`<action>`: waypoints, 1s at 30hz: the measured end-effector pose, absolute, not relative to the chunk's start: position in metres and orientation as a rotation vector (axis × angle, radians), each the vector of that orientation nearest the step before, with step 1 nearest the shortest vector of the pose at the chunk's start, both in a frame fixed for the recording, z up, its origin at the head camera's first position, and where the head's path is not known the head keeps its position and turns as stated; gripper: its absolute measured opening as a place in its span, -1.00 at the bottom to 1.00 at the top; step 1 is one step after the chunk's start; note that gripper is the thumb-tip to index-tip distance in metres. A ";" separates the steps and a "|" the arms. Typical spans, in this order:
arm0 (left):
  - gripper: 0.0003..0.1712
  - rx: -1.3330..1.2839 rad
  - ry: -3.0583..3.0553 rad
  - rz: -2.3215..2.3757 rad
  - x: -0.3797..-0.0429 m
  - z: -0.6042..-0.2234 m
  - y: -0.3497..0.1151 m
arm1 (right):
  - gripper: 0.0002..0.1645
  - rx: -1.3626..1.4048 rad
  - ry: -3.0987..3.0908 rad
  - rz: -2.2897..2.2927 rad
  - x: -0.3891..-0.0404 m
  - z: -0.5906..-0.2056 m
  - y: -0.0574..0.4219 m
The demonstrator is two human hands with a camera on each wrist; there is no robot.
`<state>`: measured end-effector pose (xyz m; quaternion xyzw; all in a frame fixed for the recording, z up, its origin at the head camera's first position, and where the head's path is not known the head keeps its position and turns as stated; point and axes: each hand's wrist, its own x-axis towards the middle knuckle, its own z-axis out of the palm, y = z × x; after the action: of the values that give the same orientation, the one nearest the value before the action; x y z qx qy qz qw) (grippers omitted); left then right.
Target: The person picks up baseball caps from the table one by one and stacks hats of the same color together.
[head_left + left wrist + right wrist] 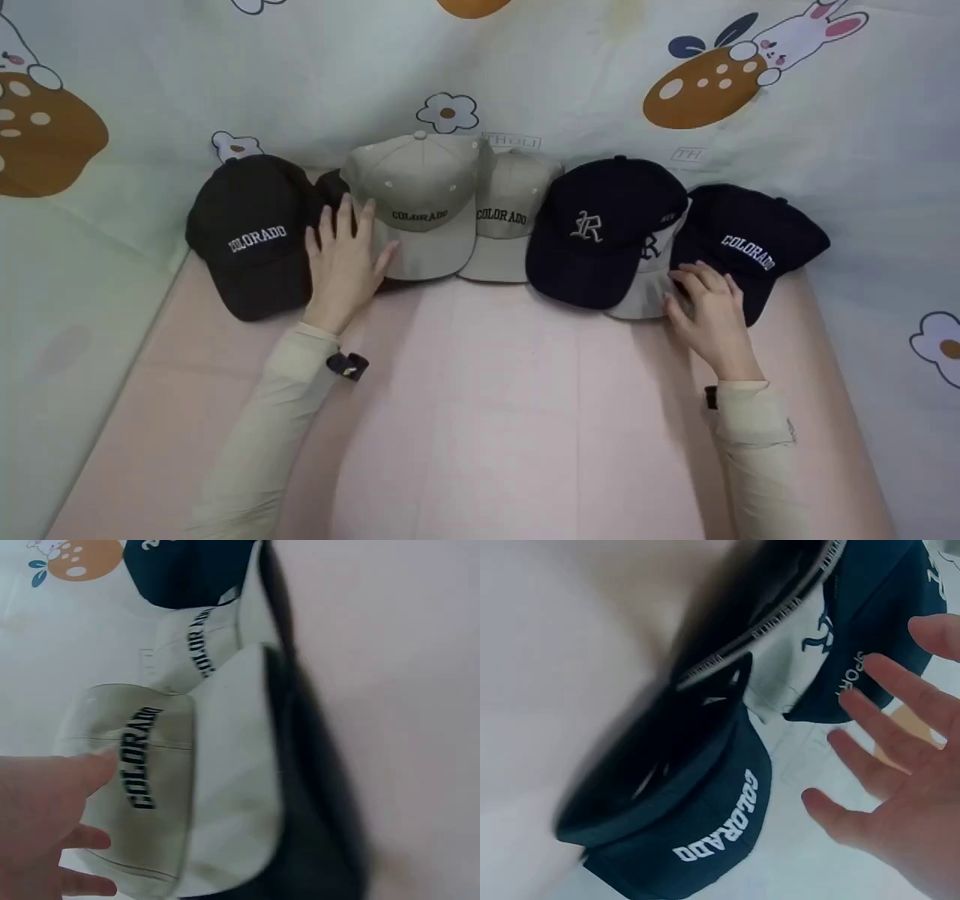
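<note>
In the head view my left hand (341,262), fingers spread, is at the left side of a beige baseball cap (421,184) lettered COLORADO. The left wrist view shows the thumb over this cap's lettered front; I cannot tell how firmly it touches. A dark cap lies partly hidden behind the hand. My right hand (712,315) is in front of a navy COLORADO cap (750,232) and beside a light grey cap (652,292) with an R. In the right wrist view its fingers (885,735) are spread and hold nothing.
A black COLORADO cap (251,225) stands at the left end of the row. A second beige COLORADO cap (514,202) and a navy R cap (607,225) stand mid-row. Behind them rises a printed cloth (337,75); pink cloth (495,405) covers the table.
</note>
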<state>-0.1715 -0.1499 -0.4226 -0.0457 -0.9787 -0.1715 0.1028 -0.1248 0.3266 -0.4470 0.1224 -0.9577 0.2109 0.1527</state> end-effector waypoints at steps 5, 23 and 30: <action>-0.30 -0.159 -2.849 -0.460 -0.197 -0.384 -0.137 | -0.70 0.459 -2.710 0.593 -0.126 -0.443 0.326; -0.33 -0.503 -3.156 -0.557 -0.277 -0.329 -0.105 | -0.80 0.511 -2.705 0.616 -0.127 -0.447 0.321; -0.53 -0.663 -3.138 -0.684 -0.284 -0.324 -0.103 | -0.78 0.491 -2.710 0.611 -0.127 -0.449 0.320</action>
<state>-0.2843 -0.1031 -0.3240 -0.2017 -0.9546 -0.2081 -0.0690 -0.1274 0.3198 -0.4493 0.1720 -0.9483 0.2138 0.1595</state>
